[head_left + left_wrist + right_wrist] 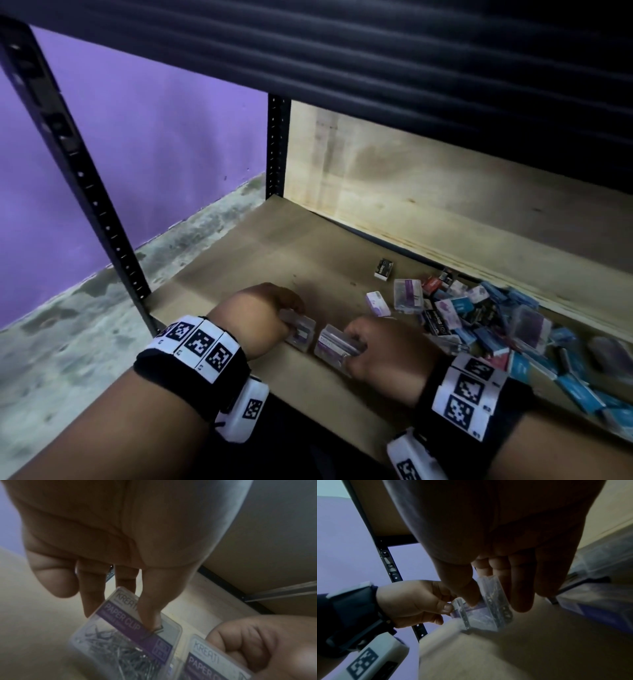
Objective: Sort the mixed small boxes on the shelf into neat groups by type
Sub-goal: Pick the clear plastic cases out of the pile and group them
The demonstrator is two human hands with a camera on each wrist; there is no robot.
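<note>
Two clear paper clip boxes with purple labels lie side by side on the brown shelf board (246, 260). My left hand (291, 318) grips the left paper clip box (302, 331), and in the left wrist view its thumb presses on that box's label (130, 635) with the fingers at the far edge. My right hand (352, 346) grips the right paper clip box (333, 346); in the right wrist view that box (494, 596) sits between thumb and fingers. The two boxes are a small gap apart. A heap of mixed small boxes (496, 325), blue, purple, red and black, lies to the right.
Between the hands and the heap lie a black box (384, 269), a white and purple box (377, 303) and another clear box (407, 295). A black upright post (78, 171) stands at the shelf's left front corner. A dark upper shelf (376, 51) hangs overhead, with a wooden back panel (445, 192) behind.
</note>
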